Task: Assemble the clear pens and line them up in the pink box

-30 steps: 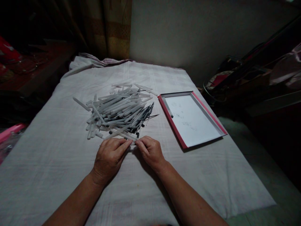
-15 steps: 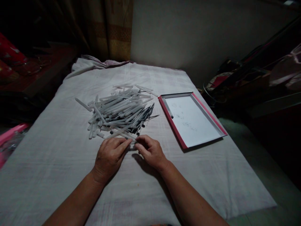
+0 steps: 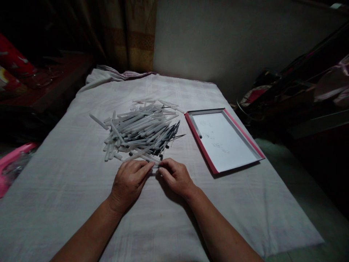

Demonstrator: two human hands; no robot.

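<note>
My left hand (image 3: 132,180) and my right hand (image 3: 176,177) meet fingertip to fingertip at the near edge of a pile of pen parts (image 3: 141,127). Between their pinched fingers runs a slim pen (image 3: 156,166), with a short dark stretch showing in the gap. Most of it is hidden by the fingers, so its separate parts cannot be told apart. The pile holds many translucent white barrels and thin dark-tipped refills, plus small black plugs (image 3: 161,157) close to my right fingertips.
Right of the pile lies a shallow red-edged box lid (image 3: 201,145) with scribbled white paper (image 3: 231,142) inside and one pen (image 3: 196,127) along its left wall. A pale checked cloth (image 3: 81,182) covers the table. Something pink (image 3: 16,156) stands low at the left.
The view has shifted slightly, moving everything a little right and down. Both hands stay pinched together, and the dark stretch between the fingertips shows a little more plainly.
</note>
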